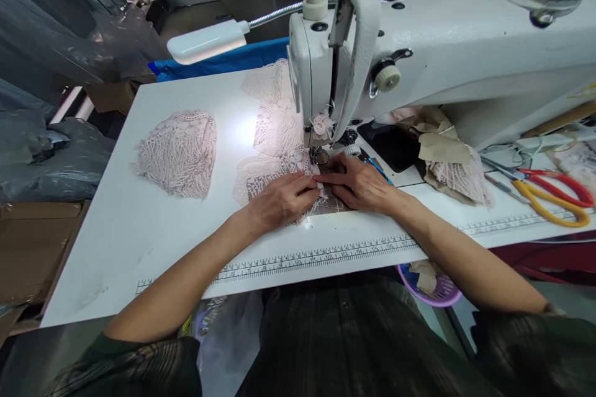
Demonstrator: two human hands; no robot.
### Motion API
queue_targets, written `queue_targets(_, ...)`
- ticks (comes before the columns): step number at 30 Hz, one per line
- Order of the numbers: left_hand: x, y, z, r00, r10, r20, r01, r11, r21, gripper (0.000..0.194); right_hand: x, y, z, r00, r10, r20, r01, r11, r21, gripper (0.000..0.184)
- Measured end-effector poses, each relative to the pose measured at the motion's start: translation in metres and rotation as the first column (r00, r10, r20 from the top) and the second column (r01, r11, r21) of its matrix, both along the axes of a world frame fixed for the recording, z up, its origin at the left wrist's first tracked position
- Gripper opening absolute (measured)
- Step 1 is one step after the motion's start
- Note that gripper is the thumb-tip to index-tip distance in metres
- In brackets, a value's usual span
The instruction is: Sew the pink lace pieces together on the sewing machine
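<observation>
Pale pink lace fabric (274,130) lies under the needle area of a white sewing machine (321,68) and trails away behind it to the left. My left hand (286,198) rests on the near end of this lace, fingers bent together and gripping it. From the other side, my right hand (361,183) pinches the lace edge just in front of the presser foot (319,156). The fingertips of both hands nearly meet there. Exactly what lies between them is partly hidden. A small fabric flower (322,126) hangs on the machine head.
A folded lace pile (179,152) lies on the table's left. On the right are a dark phone (391,146), brown paper with lace (447,155) and red-and-yellow scissors (554,189). A printed ruler (302,258) follows the front edge. A lamp (209,41) overhangs the back; a purple basket (444,294) stands below.
</observation>
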State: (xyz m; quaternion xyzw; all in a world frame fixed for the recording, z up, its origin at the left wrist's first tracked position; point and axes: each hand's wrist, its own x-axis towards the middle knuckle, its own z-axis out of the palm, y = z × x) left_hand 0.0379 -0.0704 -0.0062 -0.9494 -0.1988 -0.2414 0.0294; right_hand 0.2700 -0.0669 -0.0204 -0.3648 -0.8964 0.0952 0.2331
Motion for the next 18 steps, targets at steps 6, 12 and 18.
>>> queue_targets(6,0.003,-0.003,-0.003,0.994,0.078,0.074,-0.076,0.996,-0.039,0.014,-0.002,-0.002,-0.001,1.000,-0.008,0.016,0.008,1.000,0.001,0.041)
queue_targets(12,0.000,0.002,-0.004,0.994,0.063,0.091,-0.058,0.997,-0.052,0.013,-0.007,-0.006,0.004,0.995,-0.070,0.072,0.072,0.997,-0.030,0.043)
queue_targets(18,-0.004,0.008,-0.006,0.995,0.055,0.078,-0.046,0.992,-0.114,0.015,-0.013,-0.007,0.009,0.980,-0.139,0.143,0.142,0.990,-0.011,0.041)
